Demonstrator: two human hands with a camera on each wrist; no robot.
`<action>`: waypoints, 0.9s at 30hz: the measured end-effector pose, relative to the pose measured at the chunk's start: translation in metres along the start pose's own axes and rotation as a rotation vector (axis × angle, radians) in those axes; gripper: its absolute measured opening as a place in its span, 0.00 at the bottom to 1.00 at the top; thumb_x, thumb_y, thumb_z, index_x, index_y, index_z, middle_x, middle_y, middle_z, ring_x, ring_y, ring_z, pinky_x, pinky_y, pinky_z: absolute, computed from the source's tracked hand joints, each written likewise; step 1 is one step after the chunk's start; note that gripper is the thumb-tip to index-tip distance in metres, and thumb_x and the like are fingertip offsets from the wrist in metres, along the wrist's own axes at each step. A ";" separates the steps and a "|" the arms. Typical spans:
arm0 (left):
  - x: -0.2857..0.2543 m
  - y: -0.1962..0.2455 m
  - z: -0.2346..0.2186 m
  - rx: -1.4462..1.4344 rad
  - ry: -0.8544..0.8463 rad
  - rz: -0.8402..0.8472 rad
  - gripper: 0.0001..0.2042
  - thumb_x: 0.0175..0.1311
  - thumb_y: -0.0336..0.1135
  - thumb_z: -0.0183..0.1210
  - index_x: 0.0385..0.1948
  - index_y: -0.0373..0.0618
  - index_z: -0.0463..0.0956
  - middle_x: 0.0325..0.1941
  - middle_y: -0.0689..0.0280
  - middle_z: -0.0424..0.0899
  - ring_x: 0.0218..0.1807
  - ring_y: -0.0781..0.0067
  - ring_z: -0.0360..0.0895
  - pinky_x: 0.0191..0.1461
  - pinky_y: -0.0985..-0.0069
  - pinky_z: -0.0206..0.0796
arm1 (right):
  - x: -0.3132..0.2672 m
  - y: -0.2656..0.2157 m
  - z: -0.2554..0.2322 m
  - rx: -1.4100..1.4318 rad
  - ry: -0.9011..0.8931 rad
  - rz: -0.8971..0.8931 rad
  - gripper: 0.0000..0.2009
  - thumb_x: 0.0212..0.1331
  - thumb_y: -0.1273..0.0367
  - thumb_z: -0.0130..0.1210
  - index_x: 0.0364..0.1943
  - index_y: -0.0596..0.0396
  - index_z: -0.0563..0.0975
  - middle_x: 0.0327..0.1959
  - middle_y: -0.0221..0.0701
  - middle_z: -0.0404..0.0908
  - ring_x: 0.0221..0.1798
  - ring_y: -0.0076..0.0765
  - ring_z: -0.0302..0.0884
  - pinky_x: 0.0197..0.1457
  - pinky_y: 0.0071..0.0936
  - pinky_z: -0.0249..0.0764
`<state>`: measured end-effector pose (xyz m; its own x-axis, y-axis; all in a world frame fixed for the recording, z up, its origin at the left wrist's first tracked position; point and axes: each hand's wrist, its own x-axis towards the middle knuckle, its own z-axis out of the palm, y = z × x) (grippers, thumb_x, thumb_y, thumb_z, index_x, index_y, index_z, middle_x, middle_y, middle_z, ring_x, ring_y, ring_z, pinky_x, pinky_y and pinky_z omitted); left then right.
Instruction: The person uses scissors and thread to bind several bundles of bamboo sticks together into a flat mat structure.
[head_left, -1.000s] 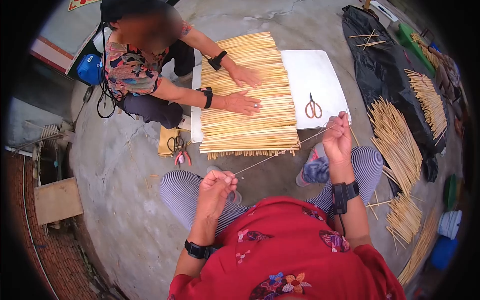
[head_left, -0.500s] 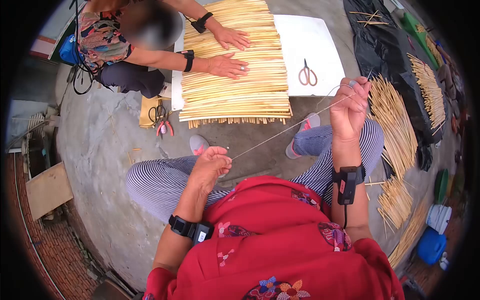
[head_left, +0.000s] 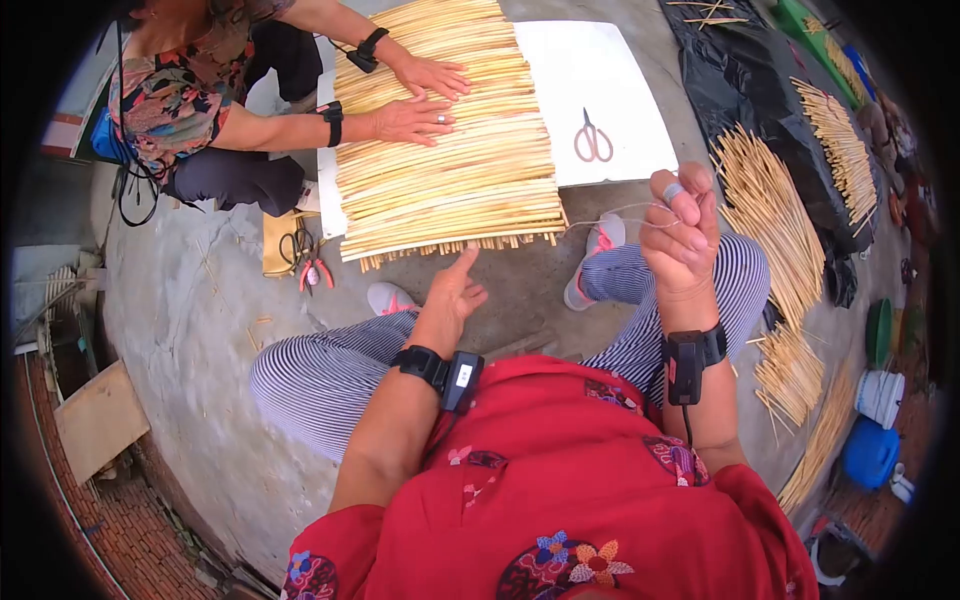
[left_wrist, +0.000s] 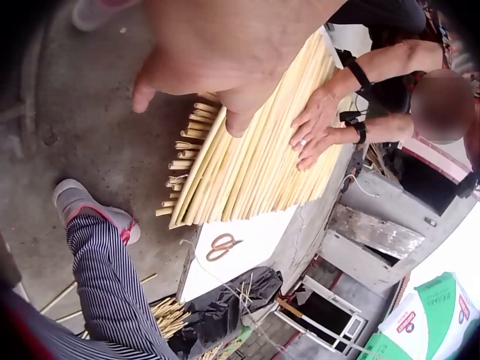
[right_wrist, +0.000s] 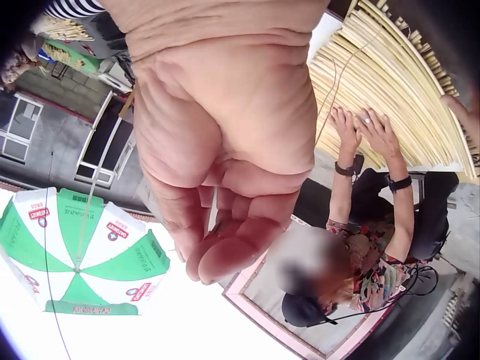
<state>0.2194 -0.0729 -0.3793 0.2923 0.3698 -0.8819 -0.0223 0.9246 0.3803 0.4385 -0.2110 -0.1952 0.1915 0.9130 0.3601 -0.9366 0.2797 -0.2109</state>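
A mat of straight pale stalks (head_left: 450, 200) lies on a white board (head_left: 600, 70), its cut ends facing me. My left hand (head_left: 455, 300) reaches to that near edge, fingers loosely extended and fingertips close by the stalk ends in the left wrist view. To the right of the mat, my right hand (head_left: 685, 230) is raised and pinches a thin string (head_left: 600, 219), which runs slackly from the mat's near right corner. In the right wrist view its fingers are curled together. Another person's two hands (head_left: 410, 122) press flat on top of the stalks.
Dark-handled scissors (head_left: 592, 142) lie on the board's right part. Red-handled pliers (head_left: 315, 274) and black-handled scissors (head_left: 296, 248) are on the floor at left. Loose stalk bundles (head_left: 770, 215) lie at right beside black plastic sheeting (head_left: 730, 95). My shoes (head_left: 388, 298) flank the mat's near side.
The string was stretched taut between both my hands; now my left hand has let it go and moved up to the mat's edge. The string hangs slack from my right hand.
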 end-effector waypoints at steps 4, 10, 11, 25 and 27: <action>0.052 -0.021 0.013 -0.328 -0.030 0.144 0.44 0.49 0.46 0.68 0.63 0.37 0.49 0.69 0.51 0.47 0.69 0.50 0.48 0.68 0.55 0.45 | -0.012 0.003 -0.010 -0.130 0.021 0.105 0.06 0.60 0.70 0.54 0.38 0.55 0.72 0.27 0.33 0.69 0.16 0.17 0.65 0.14 0.13 0.65; 0.086 -0.026 0.019 -0.569 -0.117 0.301 0.28 0.52 0.37 0.66 0.51 0.46 0.59 0.56 0.60 0.66 0.59 0.55 0.65 0.63 0.55 0.55 | -0.018 0.019 -0.041 -0.413 0.426 0.270 0.08 0.58 0.70 0.56 0.39 0.57 0.74 0.26 0.31 0.71 0.17 0.19 0.65 0.15 0.16 0.64; 0.085 -0.026 0.019 -0.580 -0.114 0.309 0.27 0.52 0.35 0.65 0.51 0.47 0.59 0.54 0.61 0.68 0.57 0.56 0.68 0.61 0.55 0.59 | -0.019 0.022 -0.048 -0.487 0.496 0.323 0.08 0.58 0.70 0.56 0.39 0.57 0.74 0.25 0.31 0.72 0.17 0.20 0.65 0.16 0.16 0.64; 0.085 -0.024 0.007 -0.532 -0.244 0.297 0.19 0.58 0.33 0.60 0.50 0.43 0.64 0.47 0.58 0.76 0.47 0.62 0.77 0.48 0.63 0.74 | 0.021 0.092 -0.149 -1.914 0.448 0.487 0.07 0.58 0.65 0.54 0.35 0.52 0.76 0.28 0.29 0.76 0.30 0.31 0.75 0.33 0.27 0.71; 0.082 -0.022 0.006 -0.535 -0.281 0.286 0.20 0.60 0.33 0.58 0.52 0.45 0.63 0.49 0.59 0.75 0.48 0.63 0.77 0.49 0.65 0.74 | 0.039 0.110 -0.163 -2.058 0.196 0.387 0.07 0.57 0.65 0.54 0.35 0.52 0.75 0.30 0.33 0.77 0.34 0.38 0.75 0.38 0.31 0.71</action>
<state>0.2495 -0.0637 -0.4581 0.4407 0.6365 -0.6330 -0.5857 0.7383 0.3345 0.3905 -0.0964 -0.3526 0.2630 0.9647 0.0129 0.6458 -0.1661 -0.7453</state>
